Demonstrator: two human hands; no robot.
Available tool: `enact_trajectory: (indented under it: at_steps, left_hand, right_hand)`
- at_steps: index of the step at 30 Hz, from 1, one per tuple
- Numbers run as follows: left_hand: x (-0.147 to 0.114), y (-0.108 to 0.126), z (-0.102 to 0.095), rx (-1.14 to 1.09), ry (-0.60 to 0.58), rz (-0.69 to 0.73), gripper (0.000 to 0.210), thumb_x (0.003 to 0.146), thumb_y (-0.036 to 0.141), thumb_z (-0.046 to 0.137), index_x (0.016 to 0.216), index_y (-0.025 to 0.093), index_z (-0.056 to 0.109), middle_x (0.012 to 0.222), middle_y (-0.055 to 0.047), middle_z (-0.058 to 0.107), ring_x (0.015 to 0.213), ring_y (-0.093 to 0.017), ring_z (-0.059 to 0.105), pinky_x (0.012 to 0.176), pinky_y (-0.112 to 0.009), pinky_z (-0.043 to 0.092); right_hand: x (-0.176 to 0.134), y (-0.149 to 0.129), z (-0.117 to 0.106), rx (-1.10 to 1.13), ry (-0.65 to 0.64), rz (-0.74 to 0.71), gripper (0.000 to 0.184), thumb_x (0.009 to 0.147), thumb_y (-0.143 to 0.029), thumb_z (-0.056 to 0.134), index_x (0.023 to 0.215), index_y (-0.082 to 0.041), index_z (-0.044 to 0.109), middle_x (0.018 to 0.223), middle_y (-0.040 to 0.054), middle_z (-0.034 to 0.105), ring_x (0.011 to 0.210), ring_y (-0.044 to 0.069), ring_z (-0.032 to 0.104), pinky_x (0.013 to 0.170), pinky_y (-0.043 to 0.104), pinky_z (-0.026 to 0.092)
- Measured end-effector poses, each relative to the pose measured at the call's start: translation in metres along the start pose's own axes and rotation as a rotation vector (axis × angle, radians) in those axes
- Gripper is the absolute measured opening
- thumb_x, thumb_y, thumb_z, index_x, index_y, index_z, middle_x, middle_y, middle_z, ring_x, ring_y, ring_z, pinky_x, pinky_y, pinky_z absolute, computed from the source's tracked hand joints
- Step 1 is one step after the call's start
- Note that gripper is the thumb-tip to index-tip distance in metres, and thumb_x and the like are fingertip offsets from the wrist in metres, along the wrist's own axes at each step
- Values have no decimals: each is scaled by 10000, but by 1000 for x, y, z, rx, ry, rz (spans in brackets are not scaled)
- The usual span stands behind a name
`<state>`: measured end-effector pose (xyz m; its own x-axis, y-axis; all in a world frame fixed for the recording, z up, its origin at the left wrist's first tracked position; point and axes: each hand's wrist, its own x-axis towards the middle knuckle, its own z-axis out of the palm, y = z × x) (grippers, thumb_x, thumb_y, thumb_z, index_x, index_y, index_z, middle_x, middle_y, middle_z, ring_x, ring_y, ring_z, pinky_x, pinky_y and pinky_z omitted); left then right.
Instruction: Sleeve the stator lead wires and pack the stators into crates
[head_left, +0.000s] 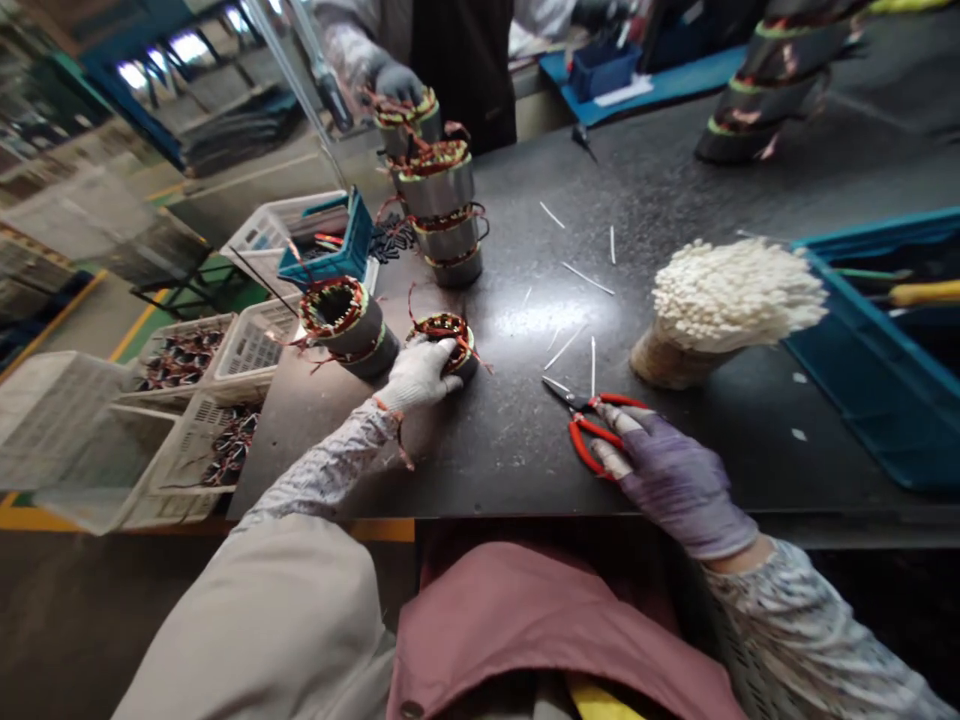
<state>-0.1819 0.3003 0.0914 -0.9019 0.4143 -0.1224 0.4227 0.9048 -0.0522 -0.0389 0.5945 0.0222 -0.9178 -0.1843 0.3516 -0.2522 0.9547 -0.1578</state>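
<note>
My left hand, in a white glove, is closed on the near side of a motor stator with copper windings and loose lead wires. The stator sits on the dark table, its lower part partly hidden by my fingers. My right hand, in a purple and white glove, holds red-handled scissors. Their dark blades point left, close to a short white tie on the tabletop. Left of my left hand stands a stack of stators.
A taller stator stack stands behind, a co-worker's gloved hand at its top. A bundle of white ties stands upright at right, beside a blue crate. White baskets line the left edge. More stators are stacked far right.
</note>
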Motion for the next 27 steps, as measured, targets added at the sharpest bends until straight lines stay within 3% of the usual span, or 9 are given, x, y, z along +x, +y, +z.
enact_trajectory:
  at_steps: [5,9,12,13,15,18,20,23,27]
  left_hand:
    - [-46,26,12,-119,18,388,459,817,327,642,1255,195,604,1210,-94,687,1157,-245,607,1145,-466,316]
    - [-60,47,3,-78,-9,452,412,837,345,643,1214,180,626,1187,-106,692,1148,-247,611,1115,-453,347]
    - [-60,56,-15,48,-83,451,395,812,389,683,1142,172,680,1123,-124,702,1104,-282,622,1069,-465,387]
    - [-59,57,-21,71,-118,449,397,795,391,702,1137,188,693,1108,-116,706,1093,-288,624,1043,-462,407]
    - [-54,57,-29,45,-179,452,428,758,364,736,1166,242,696,1118,-81,712,1095,-280,626,997,-426,441]
    - [-47,56,-29,-109,-231,387,486,696,318,761,1176,278,692,1126,-19,725,1077,-241,640,977,-362,455]
    - [-46,59,-24,-205,-255,321,454,681,324,754,1129,269,706,1069,8,740,1011,-219,661,953,-339,468]
    - [-52,66,-14,-253,-164,287,408,673,316,759,1074,256,714,1066,6,738,1021,-220,657,993,-361,446]
    - [-66,74,-7,-206,-19,226,358,676,269,762,1031,272,720,1083,-8,734,1084,-248,635,1011,-406,440]
  right_hand:
    - [14,-27,-11,182,7,-122,429,942,-290,569,1346,-147,581,1297,168,623,1085,259,645,849,335,529]
    - [32,-55,-9,310,-61,-327,402,963,-248,529,1363,-249,573,1457,118,516,1135,243,618,881,341,521]
    - [40,-72,-2,542,-26,-364,282,976,-283,494,1173,-223,687,1317,101,636,973,194,668,794,291,529]
    - [43,-74,2,678,20,-314,273,971,-319,495,1081,-196,712,1202,106,694,931,191,676,772,286,531]
    - [53,-73,8,1039,98,-80,342,948,-429,506,909,-160,712,937,102,742,792,187,683,680,285,536]
    - [72,-67,10,1582,74,437,400,824,-550,630,757,-156,635,661,42,667,509,128,581,456,238,459]
    - [80,-64,6,1806,30,657,377,721,-506,740,734,-161,589,593,-11,600,429,81,496,374,194,373]
    - [83,-63,0,1962,-13,762,339,670,-402,788,753,-161,564,565,-56,542,418,50,457,358,158,322]
    - [73,-64,-5,1923,-55,669,367,674,-437,781,783,-167,557,622,-36,581,459,65,502,400,175,394]
